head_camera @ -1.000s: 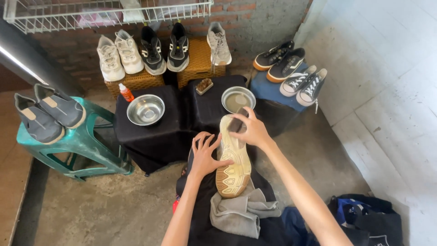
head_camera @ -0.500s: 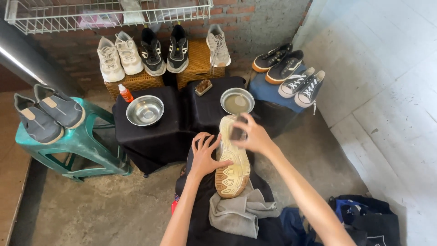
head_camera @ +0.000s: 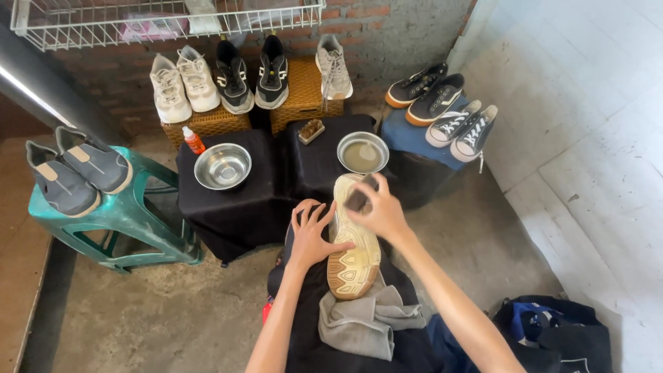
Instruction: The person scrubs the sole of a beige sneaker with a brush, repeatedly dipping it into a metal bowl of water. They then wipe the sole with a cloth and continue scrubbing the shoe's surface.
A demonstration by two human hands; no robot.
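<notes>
The shoe (head_camera: 353, 242) lies sole-up on the lap, long axis running near to far. The left hand (head_camera: 311, 235) rests fingers spread on its left edge (steadying it), while the right hand (head_camera: 380, 211) pinches a small dark brush (head_camera: 359, 199) against the sole's far end, below the bowl (head_camera: 362, 152)

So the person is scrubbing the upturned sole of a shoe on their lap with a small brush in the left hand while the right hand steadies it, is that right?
Not quite: the hands are swapped. In the head view the right hand holds the small dark brush against the upturned sole of the shoe on the lap, while the left hand steadies it.
</notes>
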